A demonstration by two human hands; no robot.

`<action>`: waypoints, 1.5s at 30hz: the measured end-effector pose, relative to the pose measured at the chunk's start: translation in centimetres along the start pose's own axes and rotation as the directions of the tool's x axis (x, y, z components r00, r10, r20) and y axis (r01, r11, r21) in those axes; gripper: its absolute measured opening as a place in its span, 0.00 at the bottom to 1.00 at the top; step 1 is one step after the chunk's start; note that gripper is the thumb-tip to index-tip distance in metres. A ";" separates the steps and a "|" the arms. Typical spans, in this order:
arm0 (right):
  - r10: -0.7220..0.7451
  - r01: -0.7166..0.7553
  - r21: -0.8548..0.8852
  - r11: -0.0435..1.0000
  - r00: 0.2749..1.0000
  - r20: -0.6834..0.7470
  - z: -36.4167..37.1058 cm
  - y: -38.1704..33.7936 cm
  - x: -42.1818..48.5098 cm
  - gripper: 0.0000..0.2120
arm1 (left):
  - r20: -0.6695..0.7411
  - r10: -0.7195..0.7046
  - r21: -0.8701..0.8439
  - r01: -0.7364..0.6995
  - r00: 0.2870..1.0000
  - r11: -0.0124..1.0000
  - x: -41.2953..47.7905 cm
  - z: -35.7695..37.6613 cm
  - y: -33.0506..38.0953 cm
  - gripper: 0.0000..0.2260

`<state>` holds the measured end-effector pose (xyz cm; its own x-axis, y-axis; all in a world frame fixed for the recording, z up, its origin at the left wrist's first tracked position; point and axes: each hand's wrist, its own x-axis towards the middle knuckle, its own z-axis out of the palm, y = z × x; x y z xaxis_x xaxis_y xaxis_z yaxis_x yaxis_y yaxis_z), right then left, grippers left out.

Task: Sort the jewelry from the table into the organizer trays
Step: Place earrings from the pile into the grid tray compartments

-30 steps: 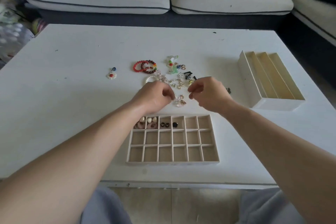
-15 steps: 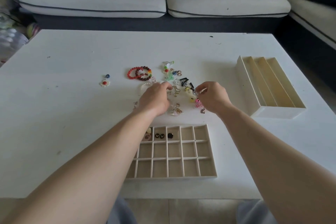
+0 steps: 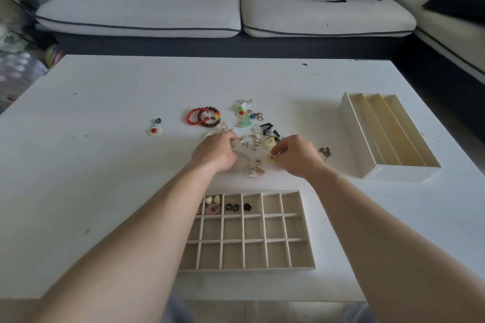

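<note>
A heap of loose jewelry lies mid-table. My left hand rests on its left side with fingers curled down beside a pearl bracelet; its fingertips are hidden. My right hand pinches a small yellow earring just above the table. In front of me the grid organizer tray holds cream hearts, a pink ring, black studs and a black piece in its far row. A long-slot tray stands at the right.
Red and brown bead bracelets and a green charm lie beyond the heap. A flower pendant sits alone to the left, a dark chain to the right. Gold earrings lie between my hands. A sofa stands behind the table.
Both hands moved away from me into the heap and spread apart. My right hand dropped toward the yellow earring; the view tilted up a little.
</note>
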<state>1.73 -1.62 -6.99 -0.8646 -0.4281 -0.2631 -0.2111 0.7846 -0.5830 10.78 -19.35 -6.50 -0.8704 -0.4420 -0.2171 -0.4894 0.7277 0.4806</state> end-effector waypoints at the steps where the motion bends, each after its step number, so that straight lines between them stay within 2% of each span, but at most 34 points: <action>1: 0.008 -0.007 0.021 1.000 1.000 -0.013 -0.1 0.1 0.0 0.18 | 0.003 -0.001 -0.007 0.001 1.000 1.000 0.0 -0.2 -0.2 0.22; 6: 0.035 -0.022 0.117 0.993 0.993 -0.109 -0.7 -0.1 0.0 0.20 | -0.021 -0.048 -0.085 0.046 0.999 0.995 -0.3 -2.0 -2.0 0.17; 10: -0.048 0.070 0.169 0.983 0.990 -0.130 0.1 -0.4 -0.2 0.13 | -0.061 -0.102 -0.141 0.093 0.993 0.986 -0.4 -2.5 -3.9 0.12; 12: -0.099 0.114 0.139 0.984 0.989 -0.112 0.8 -1.0 -0.5 0.10 | -0.048 -0.104 -0.130 0.097 0.993 0.987 -0.5 -2.4 -4.4 0.09; 14: -0.143 0.147 0.062 0.987 0.988 -0.064 1.4 -1.7 -0.7 0.12 | -0.025 -0.092 -0.137 0.088 0.995 0.987 -0.6 -2.4 -4.4 0.07; 17: -0.153 0.152 -0.120 0.981 0.988 0.005 2.0 -2.4 -0.9 0.17 | 0.049 -0.036 -0.158 0.043 0.998 0.986 -0.9 -2.2 -3.7 0.14; 20: -0.134 0.138 -0.131 0.982 0.990 0.036 1.9 -2.3 -0.6 0.13 | 0.088 0.036 -0.080 -0.029 0.995 0.996 -1.0 -1.8 -3.2 0.17; 24: -0.133 0.133 -0.005 0.991 0.991 0.022 0.7 -1.6 -0.4 0.05 | 0.077 0.074 -0.018 -0.073 0.994 0.997 -0.8 -1.2 -2.5 0.12; 26: -0.062 0.060 0.163 0.985 0.998 0.006 0.0 -1.1 -0.2 0.05 | 0.042 0.076 0.000 -0.076 0.996 0.997 -0.8 -0.9 -2.3 0.07; 29: 0.043 -0.052 0.531 0.845 0.999 0.030 -1.5 -0.4 0.1 0.05 | -0.003 0.085 0.002 -0.085 0.996 0.996 -0.7 -0.9 -1.9 0.04; 31: 0.058 -0.072 0.646 0.760 0.997 0.042 -2.5 0.0 0.0 0.06 | -0.016 0.083 0.002 -0.083 0.996 0.997 -0.6 -1.0 -1.5 0.04; 32: 0.067 -0.076 0.653 0.754 0.997 0.038 -3.1 0.2 -0.1 0.07 | -0.019 0.081 0.003 -0.081 0.997 0.997 -0.6 -1.0 -1.3 0.04; 34: 0.085 -0.079 0.616 0.784 0.996 0.018 -3.9 1.0 -0.2 0.10 | -0.041 0.090 0.004 -0.090 0.995 0.996 -0.7 -0.9 -0.8 0.05; 36: 0.089 -0.086 0.559 0.825 0.996 0.021 -4.2 1.8 -0.5 0.11 | -0.058 0.157 -0.008 -0.158 0.986 0.987 -0.8 -0.7 0.0 0.05; 39: 0.028 -0.052 0.402 0.914 0.998 0.064 -4.1 2.2 -1.1 0.09 | 0.061 0.286 -0.028 -0.285 0.956 0.958 -1.3 0.1 1.5 0.04; 41: -0.009 -0.023 0.343 0.939 0.996 0.090 -3.7 1.9 -1.4 0.09 | 0.133 0.328 0.006 -0.331 0.935 0.944 -1.5 1.1 2.2 0.07; 45: -0.033 0.004 0.292 0.956 0.995 0.095 -3.2 1.3 -1.8 0.09 | 0.118 0.329 0.110 -0.341 0.937 0.934 -1.6 2.5 2.7 0.08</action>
<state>1.52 1.60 -4.83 -0.8097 -0.4946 -0.3158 -0.0718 0.6176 -0.7832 10.71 -15.35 -6.95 -0.9829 -0.1132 -0.1455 -0.1658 0.8878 0.4293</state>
